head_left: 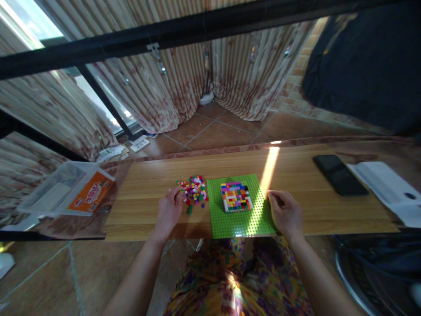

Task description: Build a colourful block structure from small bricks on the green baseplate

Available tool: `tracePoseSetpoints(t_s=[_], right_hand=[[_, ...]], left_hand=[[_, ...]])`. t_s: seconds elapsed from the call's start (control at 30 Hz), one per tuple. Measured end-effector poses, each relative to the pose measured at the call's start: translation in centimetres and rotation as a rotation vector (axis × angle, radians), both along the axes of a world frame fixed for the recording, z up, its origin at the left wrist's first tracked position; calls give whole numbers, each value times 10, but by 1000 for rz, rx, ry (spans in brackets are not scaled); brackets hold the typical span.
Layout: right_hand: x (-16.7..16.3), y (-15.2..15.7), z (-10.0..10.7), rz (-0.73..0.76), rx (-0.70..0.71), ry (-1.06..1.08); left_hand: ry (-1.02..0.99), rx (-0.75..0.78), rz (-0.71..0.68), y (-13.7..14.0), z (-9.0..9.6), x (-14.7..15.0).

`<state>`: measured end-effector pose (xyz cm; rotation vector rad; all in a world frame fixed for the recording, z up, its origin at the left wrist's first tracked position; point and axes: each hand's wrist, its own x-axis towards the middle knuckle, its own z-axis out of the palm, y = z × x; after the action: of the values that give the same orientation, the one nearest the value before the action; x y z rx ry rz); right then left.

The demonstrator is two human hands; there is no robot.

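A green studded baseplate [217, 226] lies on the wooden table, and a square block built of many-coloured toy bricks [236, 196] stands near its middle. Left of the plate is a loose pile of small coloured bricks [196, 189]. My left hand [170, 210] is at the pile's left edge, its fingertips closed together; whether a small brick is between them I cannot make out. Over the plate's right edge rests my right hand [287, 215], fingers curled and thumb against the index finger. Anything inside that pinch is too small or hidden to see.
A dark phone [340, 174] lies at the table's right, with a white box-like object [386, 186] beyond it. On the left sits a clear plastic bin [62, 186] with an orange label. Bright sunlight stripes the table [151, 175] and the plate's right side.
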<state>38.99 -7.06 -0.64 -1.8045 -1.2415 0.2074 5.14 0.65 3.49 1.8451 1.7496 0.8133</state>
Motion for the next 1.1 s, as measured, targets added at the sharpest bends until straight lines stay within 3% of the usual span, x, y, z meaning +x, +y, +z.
tracePoseSetpoints(t_s=[0.17,0.37,0.5,0.73,0.93,1.1], right_hand=[[0,0,0,-12,0,-12],[-1,0,1,-5,0,3],[-2,1,3,-6,1,19],[-3,2,4,-12,-4,16],[-4,2,4,-9,8,26],[-3,3,5,5,11,23]], left_hand=[[133,71,-2,7,-2,2],[101,148,-12,7,4,3],[3,87,-47,-5,17,15],[-300,-86,-236,-24,24,68],[-300,-160,-352,-14,29,91],[-190,-112,-409,-9,34,96]])
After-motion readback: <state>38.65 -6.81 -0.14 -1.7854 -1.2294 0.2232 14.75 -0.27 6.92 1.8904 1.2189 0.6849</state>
